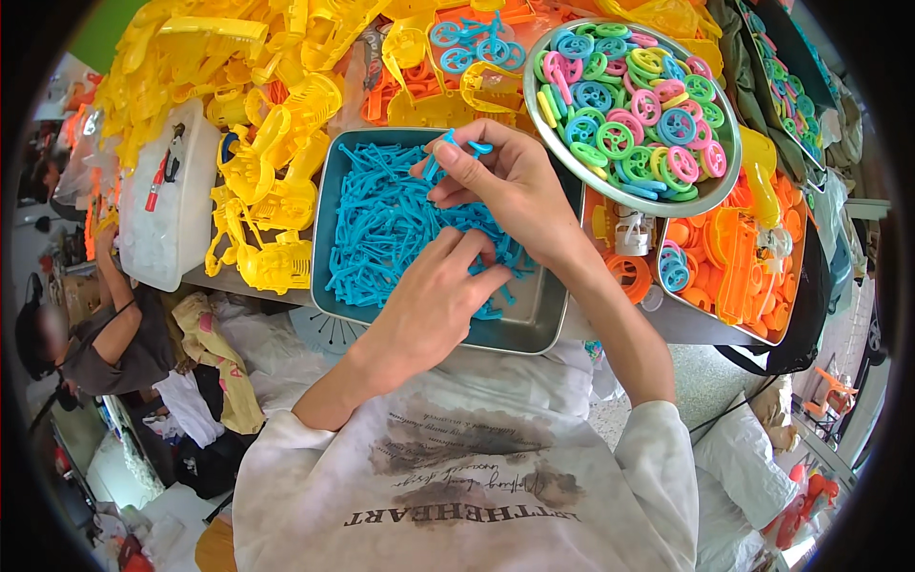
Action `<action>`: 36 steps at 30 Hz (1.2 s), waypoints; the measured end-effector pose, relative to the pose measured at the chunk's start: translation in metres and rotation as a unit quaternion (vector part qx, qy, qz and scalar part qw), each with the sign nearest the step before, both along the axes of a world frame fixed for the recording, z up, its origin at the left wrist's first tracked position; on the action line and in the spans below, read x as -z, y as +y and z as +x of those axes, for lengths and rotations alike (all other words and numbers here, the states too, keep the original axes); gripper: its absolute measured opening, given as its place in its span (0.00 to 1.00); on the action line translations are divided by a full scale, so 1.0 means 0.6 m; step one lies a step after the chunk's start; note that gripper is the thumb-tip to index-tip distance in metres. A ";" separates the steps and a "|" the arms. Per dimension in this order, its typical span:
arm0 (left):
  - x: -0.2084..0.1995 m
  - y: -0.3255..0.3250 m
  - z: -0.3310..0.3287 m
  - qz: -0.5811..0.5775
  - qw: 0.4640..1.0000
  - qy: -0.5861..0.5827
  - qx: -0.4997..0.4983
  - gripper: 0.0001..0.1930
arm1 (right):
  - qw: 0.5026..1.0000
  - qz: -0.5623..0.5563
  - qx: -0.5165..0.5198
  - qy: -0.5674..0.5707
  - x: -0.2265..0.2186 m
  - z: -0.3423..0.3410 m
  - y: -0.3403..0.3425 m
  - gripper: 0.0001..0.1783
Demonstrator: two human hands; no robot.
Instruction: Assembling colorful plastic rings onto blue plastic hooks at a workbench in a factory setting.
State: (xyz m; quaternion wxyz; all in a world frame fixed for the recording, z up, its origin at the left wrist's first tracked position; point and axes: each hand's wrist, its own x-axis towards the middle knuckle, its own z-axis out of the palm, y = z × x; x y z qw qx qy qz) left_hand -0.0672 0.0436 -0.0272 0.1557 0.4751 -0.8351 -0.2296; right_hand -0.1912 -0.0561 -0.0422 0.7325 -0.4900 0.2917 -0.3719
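Note:
A metal tray (pixel 534 334) in front of me holds a heap of thin blue plastic pieces (pixel 381 224), each a short stick with a crosswise end. My right hand (pixel 510 181) is raised over the tray's far side, thumb and fingers pinching a few of these blue pieces, whose ends stick out above the fingertips. Lower and to the left, my left hand (pixel 419 300) reaches over the near part of the heap. Its fingers are curled down among the pieces, and what lies between the fingertips is hidden.
A round metal bowl (pixel 729 181) of coloured wheels stands right of the tray, with a tray (pixel 796 310) of orange parts beyond. Yellow plastic parts (pixel 276 143) pile up at the left and back. A white tub (pixel 167 234) sits left; another person (pixel 110 329) works farther left.

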 end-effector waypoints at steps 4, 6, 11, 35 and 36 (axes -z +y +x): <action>0.002 -0.009 0.008 0.003 1.000 0.006 -0.013 0.16 | 1.000 0.006 0.000 -0.003 -0.002 -0.003 -0.002 0.17; -0.001 -0.008 0.013 -0.011 0.998 -0.051 -0.040 0.17 | 1.000 0.004 0.001 0.005 -0.005 -0.005 -0.004 0.17; -0.006 0.001 0.006 0.028 0.999 0.017 -0.024 0.14 | 1.000 0.006 -0.002 0.006 -0.002 -0.005 -0.005 0.17; 0.021 -0.003 -0.037 -0.038 0.998 -0.035 -0.030 0.10 | 0.956 0.149 -0.139 -0.211 -0.022 -0.035 -0.013 0.15; 0.028 -0.003 -0.042 -0.050 0.997 -0.044 -0.029 0.11 | 0.956 0.147 -0.140 -0.211 -0.025 -0.034 -0.013 0.15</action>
